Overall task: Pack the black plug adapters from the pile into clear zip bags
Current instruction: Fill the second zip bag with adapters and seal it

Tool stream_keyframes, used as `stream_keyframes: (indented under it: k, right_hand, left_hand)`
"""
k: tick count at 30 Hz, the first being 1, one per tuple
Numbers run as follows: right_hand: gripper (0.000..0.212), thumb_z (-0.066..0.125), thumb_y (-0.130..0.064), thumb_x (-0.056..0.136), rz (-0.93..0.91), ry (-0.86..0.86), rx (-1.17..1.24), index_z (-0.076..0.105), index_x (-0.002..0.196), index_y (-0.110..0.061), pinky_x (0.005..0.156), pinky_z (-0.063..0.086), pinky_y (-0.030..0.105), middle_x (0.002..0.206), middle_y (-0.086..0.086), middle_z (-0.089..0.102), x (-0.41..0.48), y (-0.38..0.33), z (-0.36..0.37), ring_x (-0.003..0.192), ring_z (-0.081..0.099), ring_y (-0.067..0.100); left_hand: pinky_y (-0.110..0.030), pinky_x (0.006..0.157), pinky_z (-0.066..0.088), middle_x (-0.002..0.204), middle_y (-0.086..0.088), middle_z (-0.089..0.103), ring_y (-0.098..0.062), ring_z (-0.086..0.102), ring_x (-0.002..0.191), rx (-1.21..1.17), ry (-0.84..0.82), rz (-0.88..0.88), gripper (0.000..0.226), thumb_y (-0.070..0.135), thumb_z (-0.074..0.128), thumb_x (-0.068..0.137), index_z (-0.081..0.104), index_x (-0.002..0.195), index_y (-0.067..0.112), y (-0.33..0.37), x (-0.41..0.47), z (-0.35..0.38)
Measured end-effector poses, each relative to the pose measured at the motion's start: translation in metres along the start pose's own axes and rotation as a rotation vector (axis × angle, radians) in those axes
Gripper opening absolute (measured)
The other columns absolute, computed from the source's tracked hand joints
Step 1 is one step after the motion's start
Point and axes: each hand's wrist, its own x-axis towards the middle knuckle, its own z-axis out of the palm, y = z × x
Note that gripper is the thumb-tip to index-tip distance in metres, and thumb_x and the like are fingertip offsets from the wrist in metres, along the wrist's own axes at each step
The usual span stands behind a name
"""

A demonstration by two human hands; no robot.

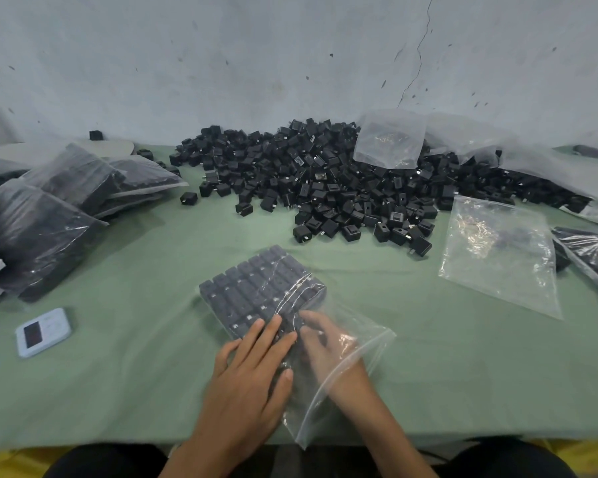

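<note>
While left hand [252,374] is pressing flat on zip bag [366,343], lower centre | right hand [325,343] is working inside, grip unclear | adapters [252,288] making it heavy, film slippery | likely best supporting from underneath

I record the adapter pile [342,188] at the far centre of the table [135,374]. To its left lie packed bags [49,215], stacked; before its right end, an empty bag [497,257]. Nearest me lies a part-filled bag [263,291], with a small device [43,332] to its left.
</note>
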Motion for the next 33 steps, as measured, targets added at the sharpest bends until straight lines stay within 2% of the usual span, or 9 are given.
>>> stream_keyframes:
  k: [6,9,13,18,21,26,28,31,33]
  right_hand:
    - [0.024,0.055,-0.036,0.101,0.005,-0.003,0.035,0.058,0.114,-0.055,0.096,0.040,0.006,0.119,-0.045,0.052,0.001,0.008,0.003,0.117,0.051,-0.016]
    - [0.021,0.052,-0.035,0.102,0.017,0.029,0.074,0.061,0.116,-0.048,0.093,0.046,0.013,0.115,-0.033,0.062,0.000,0.012,0.001,0.110,0.058,-0.009]
    - [0.026,0.049,-0.024,0.102,-0.016,0.063,0.014,0.052,0.107,-0.049,0.082,0.042,0.004,0.107,-0.031,0.061,0.003,0.011,0.001,0.100,0.059,-0.009]
    - [0.031,0.050,-0.017,0.103,-0.044,0.071,0.014,0.053,0.099,-0.048,0.082,0.045,0.007,0.106,-0.030,0.062,0.007,0.013,-0.001,0.098,0.062,-0.006]
    - [0.035,0.050,-0.020,0.103,-0.027,0.050,-0.008,0.050,0.101,-0.055,0.082,0.044,0.005,0.107,-0.034,0.060,0.007,0.014,-0.002,0.099,0.061,-0.009]
    - [0.028,0.051,-0.024,0.095,-0.036,0.049,0.012,0.053,0.104,-0.051,0.084,0.043,0.005,0.108,-0.030,0.062,0.008,0.017,-0.001,0.103,0.060,-0.008]
    - [0.029,0.053,-0.022,0.095,-0.028,0.043,0.014,0.054,0.105,-0.049,0.087,0.047,0.011,0.106,-0.025,0.065,0.008,0.017,-0.002,0.104,0.061,-0.007]
    - [0.040,0.059,-0.014,0.097,0.013,-0.067,0.062,0.054,0.121,-0.046,0.097,0.051,0.024,0.116,-0.021,0.066,0.001,0.015,-0.012,0.114,0.061,0.000]
    - [0.048,0.059,-0.007,0.097,-0.012,-0.201,0.122,0.052,0.135,-0.037,0.106,0.045,0.021,0.131,-0.024,0.061,-0.011,0.006,-0.023,0.126,0.055,0.001]
  left_hand:
    - [-0.034,0.106,0.024,0.150,0.012,0.049,-0.011,0.040,0.143,-0.028,-0.030,0.014,0.044,0.038,0.042,0.090,0.063,0.129,0.038,0.000,0.009,-0.008]
    - [-0.026,0.114,0.013,0.155,0.019,0.038,0.004,0.023,0.146,-0.133,-0.045,-0.002,0.048,0.039,0.033,0.092,0.054,0.136,0.039,-0.001,0.021,-0.009]
    - [-0.019,0.116,0.003,0.159,0.023,0.025,0.012,0.005,0.146,-0.178,-0.048,-0.027,0.057,0.046,0.021,0.098,0.034,0.153,0.036,0.001,0.037,-0.005]
    - [-0.026,0.114,0.015,0.151,0.018,0.044,-0.001,0.030,0.144,-0.154,-0.013,0.015,0.050,0.035,0.027,0.100,0.047,0.145,0.029,0.006,0.036,-0.003]
    - [-0.030,0.113,0.019,0.148,0.017,0.047,-0.002,0.031,0.143,-0.158,-0.009,0.023,0.045,0.033,0.029,0.099,0.053,0.138,0.029,0.004,0.035,-0.002]
    - [-0.036,0.111,0.025,0.147,0.014,0.052,-0.008,0.040,0.141,-0.115,0.007,0.051,0.043,0.032,0.033,0.099,0.063,0.128,0.027,0.004,0.035,-0.001]
    - [-0.037,0.110,0.026,0.146,0.013,0.053,-0.010,0.042,0.140,-0.112,0.009,0.046,0.042,0.032,0.034,0.098,0.064,0.127,0.027,0.004,0.035,0.000]
    - [-0.037,0.109,0.026,0.145,0.013,0.054,-0.010,0.043,0.139,-0.092,0.025,0.045,0.042,0.033,0.034,0.098,0.065,0.127,0.028,0.003,0.036,0.003]
    - [-0.036,0.109,0.028,0.143,0.013,0.056,-0.010,0.046,0.137,-0.079,0.037,0.051,0.041,0.032,0.036,0.097,0.066,0.126,0.028,0.002,0.036,0.005]
